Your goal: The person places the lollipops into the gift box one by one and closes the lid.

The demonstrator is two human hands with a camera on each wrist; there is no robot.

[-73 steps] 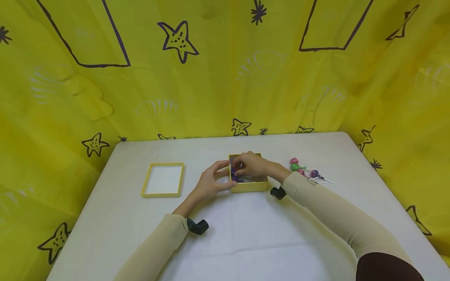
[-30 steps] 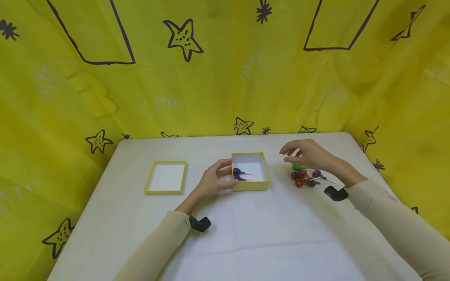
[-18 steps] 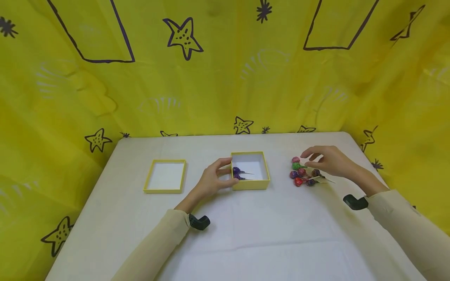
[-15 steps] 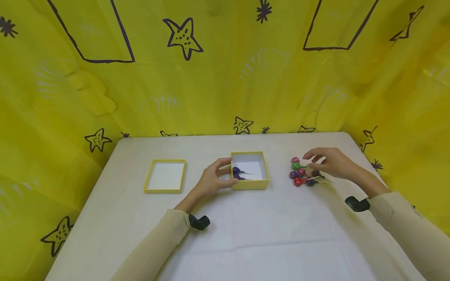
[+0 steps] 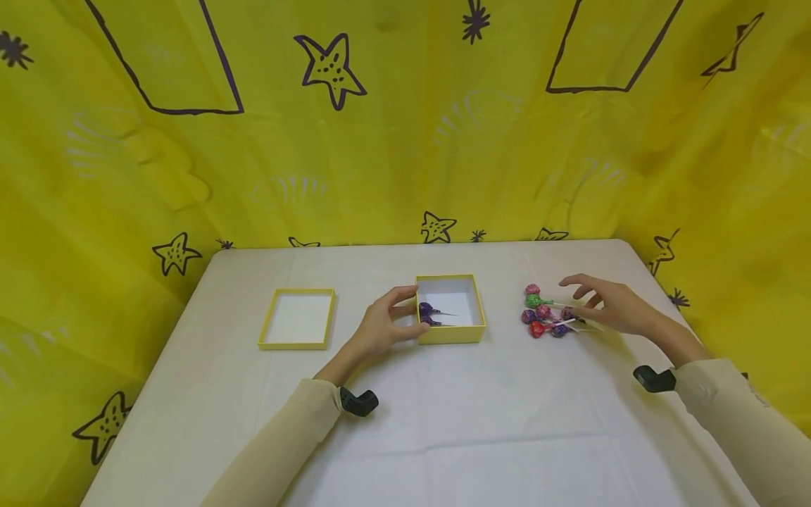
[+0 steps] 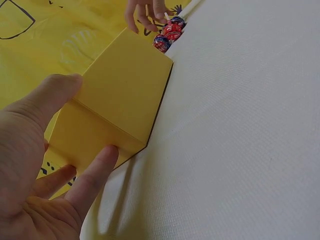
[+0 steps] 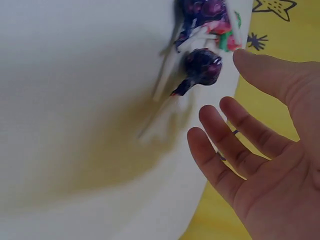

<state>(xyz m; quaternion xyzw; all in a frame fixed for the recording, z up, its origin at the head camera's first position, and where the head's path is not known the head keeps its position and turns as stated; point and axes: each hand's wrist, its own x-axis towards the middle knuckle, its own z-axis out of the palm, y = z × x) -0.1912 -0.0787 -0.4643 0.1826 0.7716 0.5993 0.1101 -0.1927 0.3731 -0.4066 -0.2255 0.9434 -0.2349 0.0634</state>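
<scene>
A yellow box (image 5: 451, 334) with a white inside stands near the table's middle, with purple-wrapped lollipops (image 5: 428, 310) at its left inner wall. My left hand (image 5: 379, 325) rests against the box's left side, thumb and fingers spread along it; the left wrist view shows the fingertips touching the yellow wall. To the right lies a loose pile of lollipops (image 5: 536, 329) in red, pink, green and purple wrappers. Over that pile's right end hovers my right hand (image 5: 611, 306), fingers apart and softly bent, holding nothing. In the right wrist view a purple lollipop (image 7: 203, 67) lies near its fingertips.
A yellow-rimmed box lid (image 5: 294, 345) lies inside up on the left of the white-covered table (image 5: 481, 408). Yellow patterned curtain (image 5: 380, 176) closes off the back and both sides. A dark wrist device (image 5: 358, 402) sits on each wrist.
My right hand left the box and travelled right to the lollipop pile, lately drifting a little further right and nearer me. My left hand has stayed at the box.
</scene>
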